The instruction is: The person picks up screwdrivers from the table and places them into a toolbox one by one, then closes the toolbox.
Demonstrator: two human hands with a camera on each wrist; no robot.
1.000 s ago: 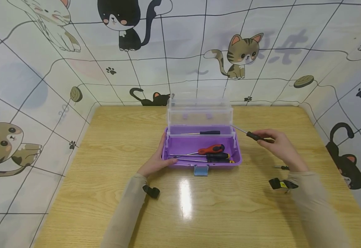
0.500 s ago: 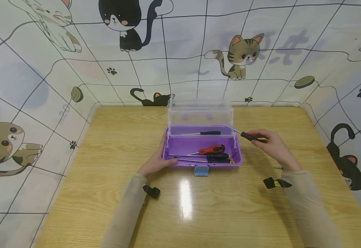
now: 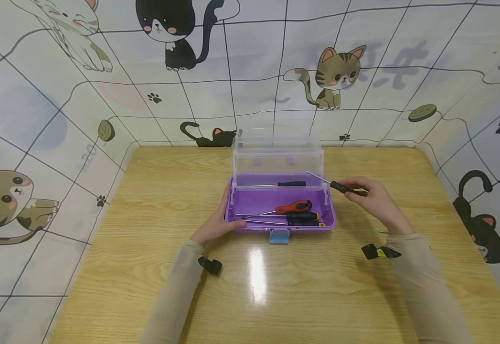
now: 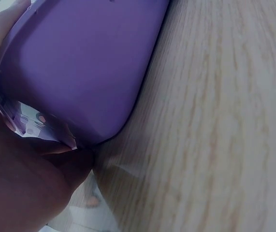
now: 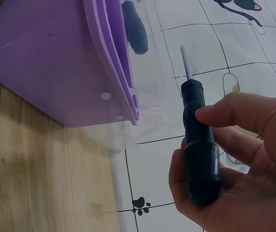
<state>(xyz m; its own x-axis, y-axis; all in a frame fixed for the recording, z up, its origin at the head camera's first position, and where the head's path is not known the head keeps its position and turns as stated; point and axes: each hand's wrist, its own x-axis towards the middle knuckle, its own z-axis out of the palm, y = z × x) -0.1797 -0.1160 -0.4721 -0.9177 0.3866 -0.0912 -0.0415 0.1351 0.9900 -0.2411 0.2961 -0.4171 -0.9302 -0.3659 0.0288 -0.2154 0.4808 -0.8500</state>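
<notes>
One wooden table (image 3: 159, 191) bears an open purple box (image 3: 251, 198), its left end gripped by my left hand (image 3: 214, 223). My right hand (image 3: 374, 198) pinches a black screwdriver (image 3: 338, 187), just shifted left: nearer the box, but held up, not inside.

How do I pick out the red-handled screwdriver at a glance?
On the wooden table stands an open purple toolbox with clear plastic raised at its back. Inside, toward its right end, the screwdriver lies just behind two black-handled ones, shaft pointing left. Its red handle sets it apart from the dark ones.
</notes>
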